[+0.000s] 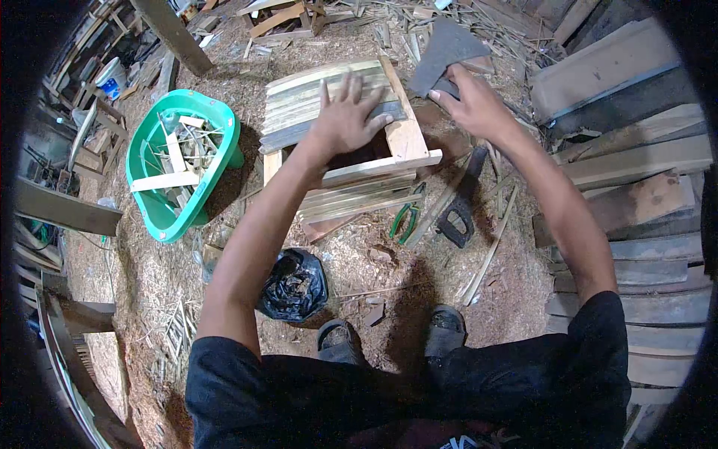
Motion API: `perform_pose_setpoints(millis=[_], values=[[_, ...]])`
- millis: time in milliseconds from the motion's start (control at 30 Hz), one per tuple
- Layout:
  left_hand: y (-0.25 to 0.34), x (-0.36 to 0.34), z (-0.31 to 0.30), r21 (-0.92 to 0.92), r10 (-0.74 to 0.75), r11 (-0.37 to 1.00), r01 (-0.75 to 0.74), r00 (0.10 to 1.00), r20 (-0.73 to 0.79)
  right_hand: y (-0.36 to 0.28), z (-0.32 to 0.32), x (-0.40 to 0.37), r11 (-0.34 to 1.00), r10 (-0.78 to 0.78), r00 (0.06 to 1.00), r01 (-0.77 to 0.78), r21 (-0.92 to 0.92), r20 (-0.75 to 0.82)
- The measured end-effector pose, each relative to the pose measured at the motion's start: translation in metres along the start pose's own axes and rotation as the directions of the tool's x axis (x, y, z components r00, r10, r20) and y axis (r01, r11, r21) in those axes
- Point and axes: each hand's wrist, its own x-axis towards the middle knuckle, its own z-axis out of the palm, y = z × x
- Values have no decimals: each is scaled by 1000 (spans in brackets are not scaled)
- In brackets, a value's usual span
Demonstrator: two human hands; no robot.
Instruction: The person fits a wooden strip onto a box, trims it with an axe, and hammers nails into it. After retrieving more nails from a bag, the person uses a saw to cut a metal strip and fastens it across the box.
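My left hand [348, 116] lies with spread fingers on the slatted top of a wooden box [292, 106], blurred slightly at the fingertips. Between the slats and the front strip [385, 168] a dark opening shows. My right hand [473, 105] is closed round a dark, wide-bladed tool [449, 51], right of the box's far corner; its handle is mostly hidden by the fingers. On the ground near the box lie green-handled pliers [404, 223] and a handsaw [458, 217] with a black handle.
A green tub [230, 123] of wood scraps stands at left. A black plastic-lined container [318, 278] sits near my feet. Stacked boards [636, 161] line the right side. A wooden post [172, 34] and a white bucket [111, 75] are at the upper left. Shavings cover the ground.
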Motion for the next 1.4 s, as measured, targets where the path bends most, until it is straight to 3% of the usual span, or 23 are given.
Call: perform_pose_setpoints(millis=[167, 267, 367, 467, 567, 767, 867, 900, 1000, 1033, 1133, 1267, 1367, 1400], values=[[3, -2, -2, -46, 69, 997, -68, 998, 12, -22, 5, 5, 991, -30, 993, 44, -127, 113], [4, -3, -4, -57, 61, 997, -59, 997, 41, -37, 3, 9, 980, 92, 981, -59, -189, 171], [4, -3, -2, -35, 73, 997, -72, 997, 36, -30, 0, 21, 995, -65, 998, 65, -73, 0], [4, -4, -4, -28, 73, 997, -72, 996, 42, -34, -2, 22, 993, -51, 998, 46, -111, -42], [3, -2, -4, -9, 70, 998, -70, 996, 55, -49, 0, 7, 959, 93, 973, -31, -281, 209], [4, -4, -2, -33, 78, 997, -76, 996, 38, -29, -6, 22, 983, -90, 995, 81, -164, -48], [4, -2, -2, -41, 79, 996, -78, 996, 34, -29, -5, 21, 961, -190, 977, 165, -221, -98], [3, -2, -1, -38, 79, 996, -78, 996, 31, -30, 2, 18, 972, -175, 984, 169, -163, -22], [2, -2, -3, -29, 74, 997, -73, 996, 49, -37, 6, 6, 963, -73, 990, 102, -251, 122], [4, -3, -3, -28, 74, 997, -73, 996, 59, -49, -6, 12, 960, 129, 956, -54, -275, 262], [4, -3, -3, -32, 83, 996, -81, 995, 53, -37, -8, 23, 966, -157, 987, 149, -213, -21], [5, -2, -6, -42, 75, 997, -72, 995, 68, -34, -11, 24, 983, -98, 988, 78, -164, -121], [4, -3, -5, -37, 72, 997, -70, 995, 67, -32, 7, 7, 968, 39, 982, 9, -249, 187], [3, -2, -5, -37, 70, 997, -68, 995, 67, -31, 9, 7, 973, 24, 985, 16, -230, 173]])
